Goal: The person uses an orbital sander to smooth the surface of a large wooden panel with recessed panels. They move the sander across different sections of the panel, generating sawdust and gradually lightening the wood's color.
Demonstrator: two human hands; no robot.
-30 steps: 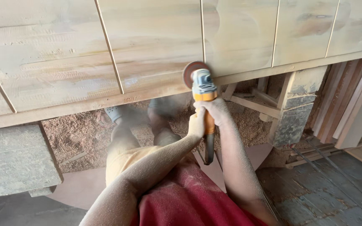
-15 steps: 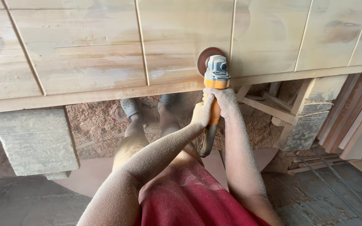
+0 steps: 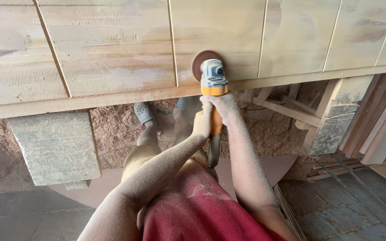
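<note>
fingers of both hands, left hand [image 3: 202, 125] and right hand [image 3: 222, 106], wrap tight on the orange angle grinder [image 3: 213, 91], its disc at 12 o'clock on the wooden panel [image 3: 112, 67], where smoothed pale patches look done and rough saw-marked boards toward 9 o'clock seem left.
</note>
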